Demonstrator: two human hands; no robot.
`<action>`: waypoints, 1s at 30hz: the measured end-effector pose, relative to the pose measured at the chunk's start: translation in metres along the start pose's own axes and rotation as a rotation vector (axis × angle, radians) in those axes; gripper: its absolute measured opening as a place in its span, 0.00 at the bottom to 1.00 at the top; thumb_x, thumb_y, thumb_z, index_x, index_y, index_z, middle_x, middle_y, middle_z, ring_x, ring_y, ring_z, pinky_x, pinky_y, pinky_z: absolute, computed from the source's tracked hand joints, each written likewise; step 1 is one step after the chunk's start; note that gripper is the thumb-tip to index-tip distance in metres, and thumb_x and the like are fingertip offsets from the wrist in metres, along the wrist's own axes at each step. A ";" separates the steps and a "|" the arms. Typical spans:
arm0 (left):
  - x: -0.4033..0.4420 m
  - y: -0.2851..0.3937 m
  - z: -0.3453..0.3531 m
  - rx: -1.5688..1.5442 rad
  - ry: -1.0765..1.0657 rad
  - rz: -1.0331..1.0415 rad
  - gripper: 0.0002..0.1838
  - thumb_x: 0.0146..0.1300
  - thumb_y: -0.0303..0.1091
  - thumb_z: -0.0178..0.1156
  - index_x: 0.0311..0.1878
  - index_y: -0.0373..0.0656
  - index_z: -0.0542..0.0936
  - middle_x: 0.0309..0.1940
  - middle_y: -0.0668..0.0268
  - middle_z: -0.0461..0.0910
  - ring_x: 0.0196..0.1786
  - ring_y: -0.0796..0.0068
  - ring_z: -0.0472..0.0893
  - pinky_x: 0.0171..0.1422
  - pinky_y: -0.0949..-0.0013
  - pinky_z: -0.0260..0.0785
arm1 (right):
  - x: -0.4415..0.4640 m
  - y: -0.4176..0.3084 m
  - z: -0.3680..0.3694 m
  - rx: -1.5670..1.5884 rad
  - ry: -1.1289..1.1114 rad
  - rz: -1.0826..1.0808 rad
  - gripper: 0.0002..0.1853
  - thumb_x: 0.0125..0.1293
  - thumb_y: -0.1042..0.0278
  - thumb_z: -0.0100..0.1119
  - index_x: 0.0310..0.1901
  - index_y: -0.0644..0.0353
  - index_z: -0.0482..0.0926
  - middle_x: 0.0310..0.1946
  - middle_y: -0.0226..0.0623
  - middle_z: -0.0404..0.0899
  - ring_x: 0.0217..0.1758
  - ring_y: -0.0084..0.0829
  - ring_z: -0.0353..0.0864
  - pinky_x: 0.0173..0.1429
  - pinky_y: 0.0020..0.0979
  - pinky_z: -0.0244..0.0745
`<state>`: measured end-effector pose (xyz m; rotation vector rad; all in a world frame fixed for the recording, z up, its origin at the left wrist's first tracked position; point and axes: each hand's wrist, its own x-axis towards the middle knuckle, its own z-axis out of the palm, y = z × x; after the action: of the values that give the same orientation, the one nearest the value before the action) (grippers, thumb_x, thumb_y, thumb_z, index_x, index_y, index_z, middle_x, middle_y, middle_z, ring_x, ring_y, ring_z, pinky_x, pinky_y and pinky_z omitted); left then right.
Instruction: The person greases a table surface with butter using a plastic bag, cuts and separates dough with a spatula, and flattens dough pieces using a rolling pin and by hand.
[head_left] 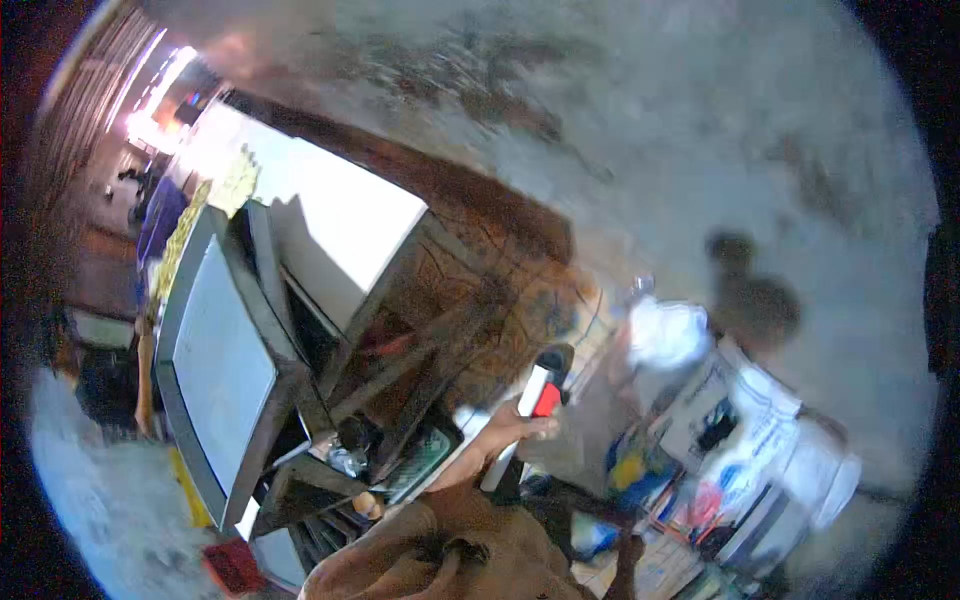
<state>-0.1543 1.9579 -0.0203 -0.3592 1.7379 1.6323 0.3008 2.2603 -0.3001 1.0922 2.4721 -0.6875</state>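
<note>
My left hand is wrapped round a slim white handheld object with a red patch and a black end. Its lower part shows below my fingers; I cannot make out what it is. A dark, blurred shape that seems to be my right hand is at the bottom edge, its fingers unclear. Left of my left hand lies a dark green tray-like item, beside a grey-framed panel.
A large white board or box extends to the upper left. White plastic bags and a carton stand at the right. A small red item lies at the lower left. Grey floor spans the top.
</note>
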 end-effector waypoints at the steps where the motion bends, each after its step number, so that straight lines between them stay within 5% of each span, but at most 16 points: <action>1: 0.005 0.030 -0.006 0.017 -0.090 -0.045 0.27 0.48 0.52 0.79 0.46 0.43 0.87 0.35 0.69 0.85 0.38 0.77 0.81 0.47 0.68 0.74 | 0.009 -0.012 -0.020 -0.039 -0.039 0.017 0.17 0.67 0.52 0.59 0.28 0.58 0.78 0.18 0.30 0.75 0.18 0.31 0.72 0.25 0.38 0.71; 5: 0.103 0.039 -0.012 0.048 -0.136 0.290 0.34 0.54 0.54 0.75 0.59 0.43 0.80 0.42 0.70 0.82 0.39 0.77 0.79 0.43 0.71 0.71 | 0.102 -0.092 -0.073 -0.324 -0.128 -0.165 0.15 0.67 0.52 0.57 0.32 0.56 0.80 0.25 0.33 0.78 0.28 0.34 0.75 0.34 0.42 0.73; 6: 0.101 0.103 -0.016 0.160 -0.132 0.172 0.35 0.54 0.59 0.72 0.58 0.44 0.80 0.42 0.70 0.82 0.40 0.78 0.78 0.43 0.71 0.71 | 0.129 -0.119 -0.090 -0.371 -0.167 -0.212 0.15 0.67 0.52 0.57 0.33 0.56 0.80 0.26 0.34 0.79 0.31 0.34 0.76 0.36 0.43 0.73; 13: 0.105 0.239 -0.051 -0.313 0.107 0.343 0.29 0.54 0.43 0.76 0.57 0.43 0.79 0.41 0.72 0.81 0.41 0.83 0.77 0.43 0.73 0.70 | 0.359 -0.288 -0.159 -0.666 -0.306 -0.660 0.14 0.68 0.52 0.55 0.40 0.52 0.84 0.37 0.40 0.83 0.48 0.38 0.80 0.51 0.49 0.76; 15: 0.097 0.256 -0.075 -0.366 0.134 0.267 0.31 0.53 0.44 0.77 0.58 0.43 0.79 0.44 0.71 0.81 0.44 0.81 0.78 0.48 0.71 0.72 | 0.455 -0.347 -0.174 -0.112 -0.484 -0.505 0.14 0.69 0.54 0.56 0.40 0.55 0.82 0.33 0.37 0.81 0.39 0.32 0.78 0.43 0.43 0.75; 16: 0.085 0.271 -0.084 -0.400 0.190 0.230 0.28 0.54 0.43 0.76 0.56 0.42 0.79 0.42 0.72 0.81 0.43 0.82 0.78 0.49 0.72 0.71 | 0.509 -0.368 -0.173 0.410 -0.689 -0.257 0.13 0.69 0.54 0.57 0.40 0.57 0.81 0.31 0.36 0.79 0.35 0.29 0.78 0.39 0.40 0.75; 17: 0.104 0.254 -0.089 -0.464 0.223 0.323 0.28 0.54 0.43 0.76 0.55 0.43 0.79 0.43 0.73 0.80 0.42 0.82 0.77 0.48 0.73 0.70 | 0.619 -0.362 -0.157 0.641 -1.132 0.110 0.13 0.70 0.55 0.58 0.40 0.58 0.80 0.29 0.35 0.78 0.30 0.26 0.77 0.35 0.37 0.74; 19: 0.094 0.275 -0.100 -0.568 0.376 0.354 0.26 0.55 0.42 0.76 0.52 0.41 0.78 0.32 0.73 0.77 0.29 0.84 0.73 0.31 0.74 0.65 | 0.519 -0.521 -0.222 0.515 -0.535 -0.468 0.13 0.69 0.57 0.59 0.39 0.61 0.80 0.30 0.35 0.79 0.32 0.27 0.78 0.37 0.37 0.76; 21: 0.088 0.287 -0.111 -0.606 0.443 0.419 0.27 0.54 0.43 0.77 0.52 0.40 0.77 0.31 0.73 0.76 0.29 0.83 0.73 0.31 0.74 0.65 | 0.458 -0.635 -0.268 0.474 -0.423 -0.713 0.13 0.69 0.60 0.60 0.37 0.64 0.80 0.31 0.36 0.79 0.33 0.29 0.79 0.39 0.37 0.78; 22: 0.086 0.290 -0.118 -0.610 0.500 0.421 0.28 0.54 0.43 0.77 0.52 0.40 0.77 0.31 0.73 0.76 0.29 0.82 0.73 0.31 0.74 0.65 | 0.446 -0.674 -0.277 0.497 -0.532 -0.629 0.14 0.69 0.60 0.60 0.37 0.66 0.80 0.31 0.36 0.79 0.34 0.30 0.80 0.40 0.37 0.78; 25: 0.080 0.293 -0.125 -0.750 0.666 0.492 0.27 0.54 0.42 0.75 0.52 0.39 0.77 0.31 0.73 0.75 0.28 0.82 0.72 0.31 0.74 0.65 | 0.418 -0.772 -0.298 0.334 -0.542 -0.825 0.15 0.70 0.60 0.59 0.41 0.67 0.81 0.33 0.35 0.81 0.35 0.31 0.81 0.40 0.36 0.78; 28: 0.063 0.304 -0.125 -0.866 0.831 0.534 0.25 0.55 0.42 0.75 0.51 0.40 0.76 0.31 0.74 0.74 0.29 0.83 0.72 0.32 0.75 0.65 | 0.423 -0.834 -0.271 0.022 -0.373 -1.098 0.15 0.70 0.60 0.59 0.45 0.66 0.82 0.36 0.33 0.82 0.36 0.28 0.81 0.38 0.30 0.76; 30: 0.070 0.282 -0.124 -0.935 0.916 0.489 0.25 0.55 0.41 0.75 0.50 0.40 0.76 0.30 0.74 0.74 0.29 0.83 0.72 0.32 0.75 0.65 | 0.424 -0.876 -0.260 0.077 -0.570 -1.101 0.15 0.70 0.59 0.59 0.46 0.66 0.82 0.37 0.34 0.82 0.37 0.28 0.82 0.39 0.30 0.77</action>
<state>-0.4225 1.9039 0.1389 -1.3717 1.5540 2.9068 -0.6667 2.1424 -0.0438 -0.5344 2.3384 -1.1584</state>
